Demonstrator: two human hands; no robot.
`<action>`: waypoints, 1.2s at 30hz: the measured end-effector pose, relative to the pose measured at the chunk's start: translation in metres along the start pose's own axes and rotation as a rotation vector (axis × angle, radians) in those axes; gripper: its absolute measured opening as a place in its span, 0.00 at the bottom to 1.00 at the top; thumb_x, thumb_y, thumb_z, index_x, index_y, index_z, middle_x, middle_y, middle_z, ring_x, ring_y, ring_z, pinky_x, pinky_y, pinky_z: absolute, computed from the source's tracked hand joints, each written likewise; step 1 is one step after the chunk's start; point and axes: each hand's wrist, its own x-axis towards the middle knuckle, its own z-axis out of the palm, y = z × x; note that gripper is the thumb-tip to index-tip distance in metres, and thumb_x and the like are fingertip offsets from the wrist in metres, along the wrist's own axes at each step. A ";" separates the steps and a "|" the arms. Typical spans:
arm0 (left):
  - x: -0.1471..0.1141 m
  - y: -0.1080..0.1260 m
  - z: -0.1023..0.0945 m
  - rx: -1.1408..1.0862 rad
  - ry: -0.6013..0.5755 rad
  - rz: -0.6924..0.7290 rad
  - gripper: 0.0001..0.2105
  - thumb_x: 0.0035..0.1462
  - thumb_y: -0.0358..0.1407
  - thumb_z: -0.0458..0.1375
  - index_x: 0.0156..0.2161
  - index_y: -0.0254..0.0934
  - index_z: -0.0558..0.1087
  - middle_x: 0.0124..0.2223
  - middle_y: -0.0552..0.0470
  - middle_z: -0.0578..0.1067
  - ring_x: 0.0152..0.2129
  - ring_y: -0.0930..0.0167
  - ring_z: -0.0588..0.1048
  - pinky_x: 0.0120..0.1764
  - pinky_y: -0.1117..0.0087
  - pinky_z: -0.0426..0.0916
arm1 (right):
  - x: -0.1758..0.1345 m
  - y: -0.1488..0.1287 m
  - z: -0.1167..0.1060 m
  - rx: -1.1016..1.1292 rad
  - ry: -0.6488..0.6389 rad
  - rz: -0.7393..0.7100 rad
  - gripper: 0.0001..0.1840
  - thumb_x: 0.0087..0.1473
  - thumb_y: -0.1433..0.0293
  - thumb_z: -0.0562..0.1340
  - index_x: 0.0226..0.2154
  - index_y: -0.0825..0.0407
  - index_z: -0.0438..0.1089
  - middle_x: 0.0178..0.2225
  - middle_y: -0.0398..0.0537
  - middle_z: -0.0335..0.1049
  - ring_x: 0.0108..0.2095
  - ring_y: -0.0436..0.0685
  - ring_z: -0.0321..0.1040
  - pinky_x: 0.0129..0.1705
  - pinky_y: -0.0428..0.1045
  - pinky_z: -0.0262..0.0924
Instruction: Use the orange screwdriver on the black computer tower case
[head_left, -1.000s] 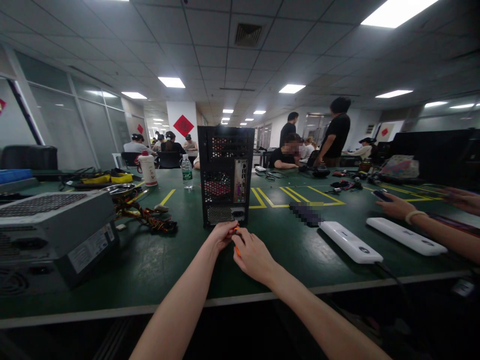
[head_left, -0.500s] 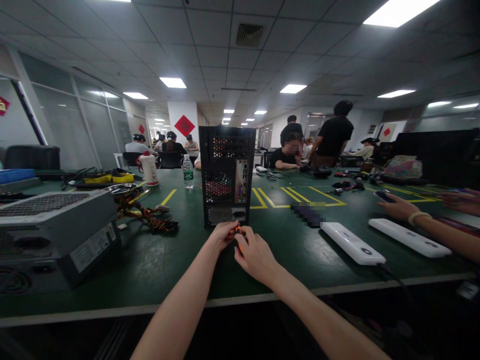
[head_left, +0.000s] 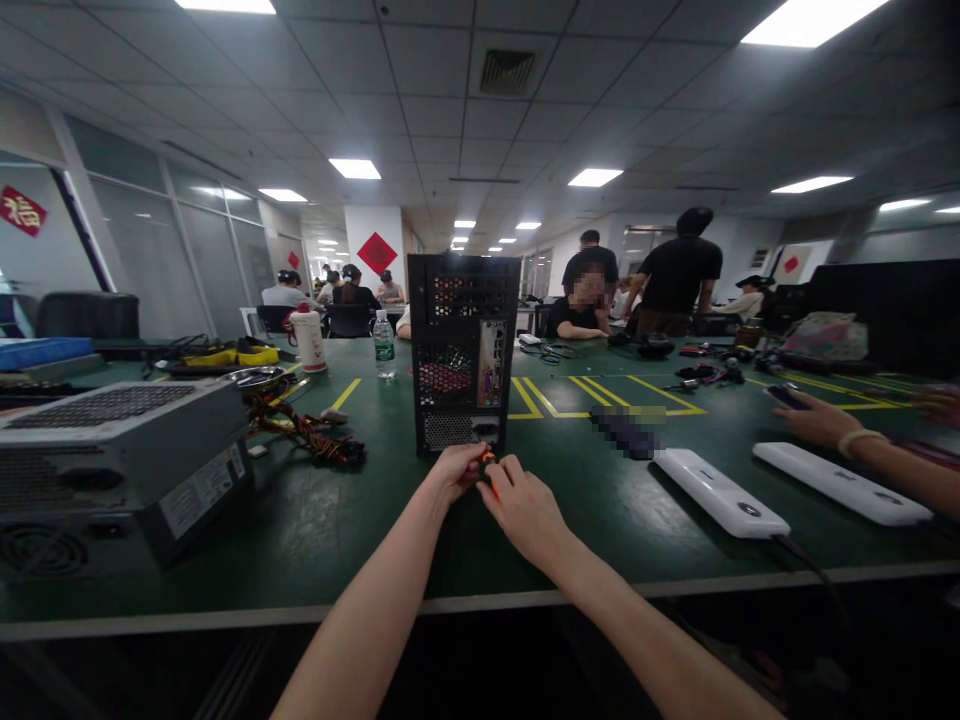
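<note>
Computer tower (head_left: 461,350) stands upright on the green worktop (head_left: 322,530), just beyond both hands; the right hand (head_left: 525,508) pinches an orange tool (head_left: 489,458), perhaps a screwdriver, and the left hand's (head_left: 456,470) fingers press together beside it.

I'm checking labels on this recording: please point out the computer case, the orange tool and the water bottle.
Computer case (head_left: 463,352): head view, middle of the panel with the ports.
Orange tool (head_left: 489,458): head view, its exposed orange part.
Water bottle (head_left: 385,350): head view, on its label.
</note>
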 end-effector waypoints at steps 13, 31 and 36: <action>-0.003 0.001 0.002 0.033 0.059 -0.012 0.10 0.43 0.36 0.58 0.22 0.31 0.62 0.11 0.62 0.54 0.07 0.85 0.48 0.13 0.80 0.38 | -0.001 -0.002 0.004 0.015 0.013 -0.078 0.10 0.53 0.71 0.47 0.39 0.55 0.57 0.34 0.49 0.58 0.28 0.49 0.61 0.27 0.44 0.57; 0.001 -0.002 0.000 -0.006 0.104 0.012 0.08 0.45 0.33 0.57 0.22 0.31 0.64 0.12 0.61 0.55 0.08 0.85 0.50 0.12 0.80 0.40 | -0.001 -0.001 0.001 0.064 -0.001 -0.106 0.11 0.53 0.72 0.48 0.40 0.55 0.57 0.38 0.51 0.57 0.32 0.50 0.60 0.32 0.45 0.56; 0.010 -0.005 -0.005 -0.052 0.154 0.079 0.05 0.46 0.28 0.54 0.31 0.29 0.67 0.22 0.52 0.67 0.11 0.83 0.59 0.12 0.82 0.47 | 0.000 0.002 0.000 -0.060 0.033 0.020 0.10 0.55 0.67 0.46 0.34 0.52 0.61 0.31 0.46 0.58 0.25 0.48 0.58 0.27 0.44 0.52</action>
